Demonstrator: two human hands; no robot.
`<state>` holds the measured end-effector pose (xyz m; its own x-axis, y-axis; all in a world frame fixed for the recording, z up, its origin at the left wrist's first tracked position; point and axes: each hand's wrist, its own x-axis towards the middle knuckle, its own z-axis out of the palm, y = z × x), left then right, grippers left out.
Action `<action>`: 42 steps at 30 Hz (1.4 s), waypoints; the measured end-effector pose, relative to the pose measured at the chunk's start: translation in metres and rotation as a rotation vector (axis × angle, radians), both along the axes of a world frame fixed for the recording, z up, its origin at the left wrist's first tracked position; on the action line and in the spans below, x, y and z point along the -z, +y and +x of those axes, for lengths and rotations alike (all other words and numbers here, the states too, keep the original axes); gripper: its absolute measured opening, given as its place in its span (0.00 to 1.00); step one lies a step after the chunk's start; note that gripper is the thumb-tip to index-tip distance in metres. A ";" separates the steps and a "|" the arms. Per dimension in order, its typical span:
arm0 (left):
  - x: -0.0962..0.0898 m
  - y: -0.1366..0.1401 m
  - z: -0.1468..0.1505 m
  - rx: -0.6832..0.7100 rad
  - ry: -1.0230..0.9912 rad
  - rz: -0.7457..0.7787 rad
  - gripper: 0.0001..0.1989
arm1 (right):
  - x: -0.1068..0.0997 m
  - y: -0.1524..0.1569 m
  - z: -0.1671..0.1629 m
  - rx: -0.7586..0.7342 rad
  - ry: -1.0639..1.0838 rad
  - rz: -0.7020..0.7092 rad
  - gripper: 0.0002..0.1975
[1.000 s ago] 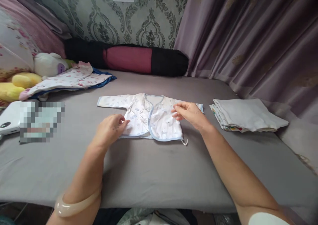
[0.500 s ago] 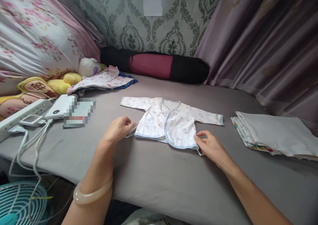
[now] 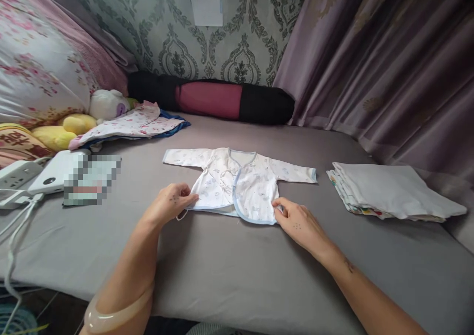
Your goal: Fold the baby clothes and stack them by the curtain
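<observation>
A thick, rounded bangle, glossy and milky cream, circles the person's left forearm. The back of the left hand bears a small cluster of dark dots, as does the right hand; a smudgier dark marking lies by the right wrist.

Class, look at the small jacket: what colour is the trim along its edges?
The small jacket has light blue trim, best seen in the head view.
</observation>
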<state>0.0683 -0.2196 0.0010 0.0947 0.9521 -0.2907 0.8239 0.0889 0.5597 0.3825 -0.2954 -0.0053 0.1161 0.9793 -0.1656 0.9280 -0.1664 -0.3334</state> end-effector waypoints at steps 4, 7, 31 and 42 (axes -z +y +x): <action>0.005 0.002 -0.005 -0.017 -0.057 -0.016 0.18 | -0.001 -0.003 -0.005 -0.026 -0.119 -0.013 0.13; 0.009 0.004 -0.012 0.013 -0.072 -0.034 0.19 | -0.003 -0.006 -0.004 -0.046 -0.156 -0.028 0.11; 0.026 -0.016 0.062 0.630 -0.111 0.353 0.08 | 0.002 0.020 -0.058 -0.393 0.084 0.131 0.05; 0.016 -0.015 0.068 0.601 -0.141 0.284 0.13 | 0.006 0.030 -0.051 -0.331 0.314 0.119 0.09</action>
<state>0.1359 -0.2346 -0.0149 0.6503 0.7595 0.0165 0.6014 -0.5279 0.5997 0.3314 -0.2649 -0.0111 -0.2437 0.9695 -0.0268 0.7759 0.1783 -0.6051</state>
